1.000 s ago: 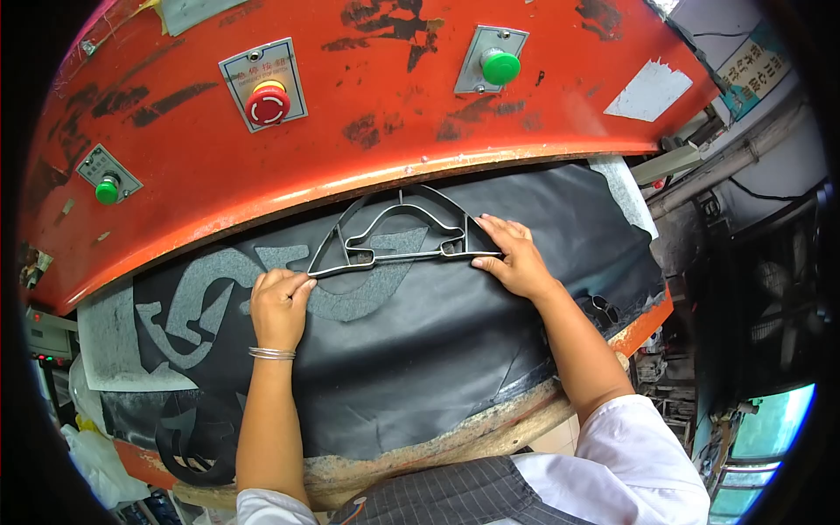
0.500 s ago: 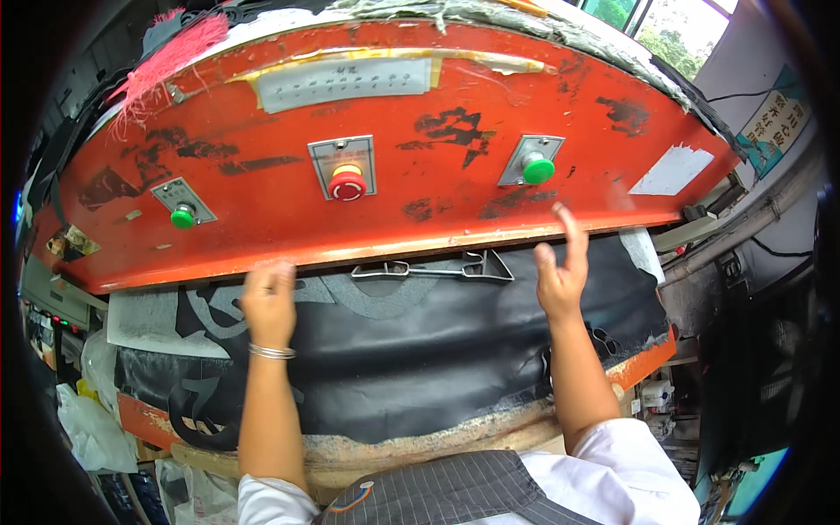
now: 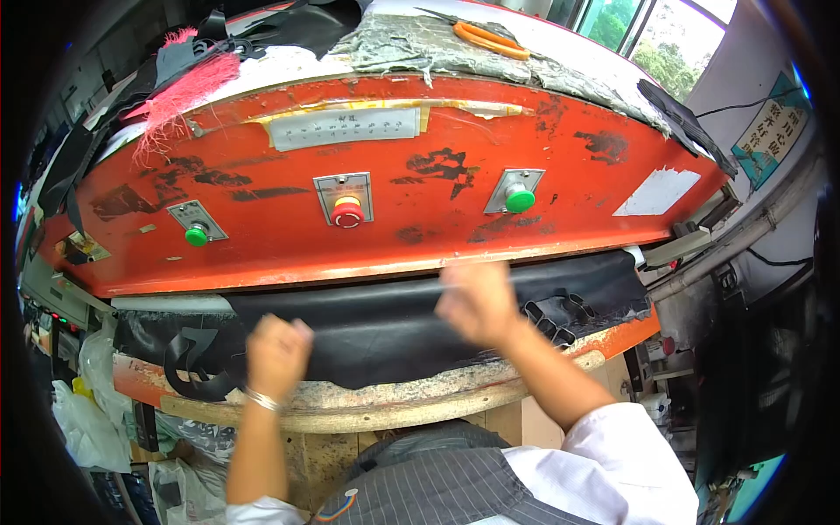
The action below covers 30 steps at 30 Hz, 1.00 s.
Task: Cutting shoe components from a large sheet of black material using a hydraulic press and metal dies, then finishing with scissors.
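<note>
My left hand (image 3: 278, 354) is curled into a loose fist over the black leather-like sheet (image 3: 376, 337), with nothing visible in it. Further right and farther back, my right hand (image 3: 477, 297) hangs over the same sheet, close to the lower edge of the red press head (image 3: 289, 249). Motion smears its fingers, so their state does not show. The sheet runs back beneath the press head. On the press front sit a left green button (image 3: 196, 234), a red stop button (image 3: 347, 213) and a right green button (image 3: 520, 199); neither hand touches them.
Several metal cutting dies (image 3: 556, 319) lie on the sheet at right. Dark scraps (image 3: 197, 359) lie at left. Orange-handled scissors (image 3: 490, 39) and pink fringe (image 3: 188, 96) rest atop the press. A wooden rail (image 3: 350, 418) edges the bench; plastic bags (image 3: 87, 424) hang at left.
The press head has come down closer to the sheet, and the metal die by its edge is hidden now. My right hand has moved left and nearer; my left hand has drawn back toward me.
</note>
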{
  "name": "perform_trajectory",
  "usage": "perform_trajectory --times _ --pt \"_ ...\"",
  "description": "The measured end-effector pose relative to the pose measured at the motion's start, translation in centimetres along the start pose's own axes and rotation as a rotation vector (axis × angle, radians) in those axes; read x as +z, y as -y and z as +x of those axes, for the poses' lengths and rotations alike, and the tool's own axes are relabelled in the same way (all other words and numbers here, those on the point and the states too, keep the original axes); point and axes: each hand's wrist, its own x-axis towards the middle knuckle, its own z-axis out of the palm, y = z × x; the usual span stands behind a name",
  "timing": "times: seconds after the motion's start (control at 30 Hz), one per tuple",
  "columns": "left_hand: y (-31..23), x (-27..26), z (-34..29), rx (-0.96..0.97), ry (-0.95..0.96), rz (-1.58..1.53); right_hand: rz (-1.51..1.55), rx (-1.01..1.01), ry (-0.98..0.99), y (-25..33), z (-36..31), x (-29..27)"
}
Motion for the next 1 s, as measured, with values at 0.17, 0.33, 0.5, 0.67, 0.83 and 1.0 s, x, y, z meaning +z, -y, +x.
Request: perform_trajectory --times 0.17,0.33,0.5,0.67,0.83,1.0 --pt "-5.3 3.1 -10.8 -0.051 0.457 -0.182 0.236 0.112 0.598 11.4 -6.8 -1.0" --pt "-6.8 4.1 -12.7 0.042 0.356 0.068 0.098 0.294 0.803 13.7 -10.4 0.7" --pt "-6.8 4.9 -12.4 0.047 0.29 0.025 0.082 0.303 0.741 13.5 -10.7 1.0" --pt "-6.9 4.2 -12.1 0.012 0.399 -0.061 0.189 0.288 0.872 12.9 -9.6 -1.0" --pt "-6.0 1.8 -11.8 -0.287 0.731 -0.283 -0.029 0.552 0.526 2.9 -4.6 -0.2" --pt "-5.0 2.7 -5.9 -0.098 0.541 -0.375 -0.348 0.692 0.545 -6.0 -3.6 3.5"
